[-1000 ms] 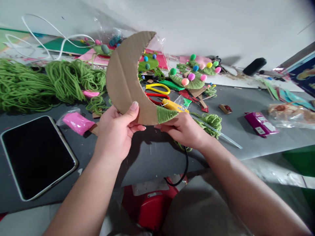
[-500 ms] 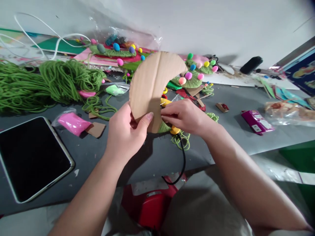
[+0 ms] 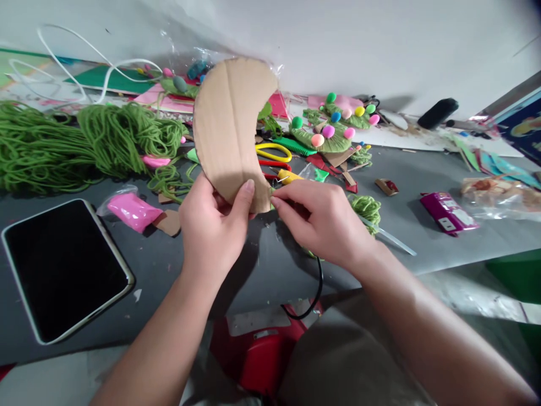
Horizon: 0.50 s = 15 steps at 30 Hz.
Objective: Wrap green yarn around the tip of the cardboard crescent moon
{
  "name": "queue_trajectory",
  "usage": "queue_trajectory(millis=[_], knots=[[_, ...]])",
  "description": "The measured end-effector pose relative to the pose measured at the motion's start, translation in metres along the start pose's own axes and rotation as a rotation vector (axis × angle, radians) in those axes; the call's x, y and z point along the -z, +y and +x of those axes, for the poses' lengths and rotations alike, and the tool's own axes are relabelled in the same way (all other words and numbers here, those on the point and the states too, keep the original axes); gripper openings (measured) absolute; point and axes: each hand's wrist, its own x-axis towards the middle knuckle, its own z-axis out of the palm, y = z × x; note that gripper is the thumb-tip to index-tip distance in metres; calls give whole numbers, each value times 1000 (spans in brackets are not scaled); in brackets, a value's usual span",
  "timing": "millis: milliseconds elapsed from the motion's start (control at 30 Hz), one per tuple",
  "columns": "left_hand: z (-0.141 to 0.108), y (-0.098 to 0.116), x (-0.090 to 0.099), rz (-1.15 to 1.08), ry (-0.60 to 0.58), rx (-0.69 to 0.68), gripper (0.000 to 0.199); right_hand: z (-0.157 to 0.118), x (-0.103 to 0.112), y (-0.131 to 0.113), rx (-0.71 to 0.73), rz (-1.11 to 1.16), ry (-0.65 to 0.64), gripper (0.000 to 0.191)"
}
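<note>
A crescent-shaped piece of cardboard (image 3: 230, 129) is held up in my left hand (image 3: 215, 223), the thumb flat on its face and the fingers behind it. At its lower tip, my right hand (image 3: 319, 217) pinches a bit of green yarn (image 3: 271, 198) against the edge; most of the strand is hidden by the fingers. Just behind the right hand lies a yellow glue gun (image 3: 289, 176) with a wire stand, largely covered, its black cord (image 3: 319, 287) hanging toward me. Yellow- and red-handled scissors (image 3: 274, 152) lie past the cardboard.
Thick green yarn hanks (image 3: 127, 132) lie at left, above a black-screened tablet (image 3: 67, 270) and a pink packet (image 3: 133, 210). Yarn-wrapped pieces with coloured pompoms (image 3: 333, 138) stand at the back. A small yarn ball (image 3: 367, 210), a glue stick (image 3: 397, 242) and a purple pack (image 3: 448, 213) are at right.
The cardboard has tilted and moved left, uncovering the scissors. My right hand has shifted slightly down, its fingertips now at the cardboard's lower tip; the yarn ball and glue stick have come into view.
</note>
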Motion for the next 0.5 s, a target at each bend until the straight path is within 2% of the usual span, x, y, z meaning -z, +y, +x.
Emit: queue_trajectory(millis=[167,367,500], knots=[[2,-1,2,-69,18,52,32,-9,-17,-1,-41,60,34,20],[5,-4,3,-182,53,114,37,-14,-25,0,-84,88,71,19],[8,-4,3,-293,35,176,37,-15,-29,-1,-115,174,82,19]])
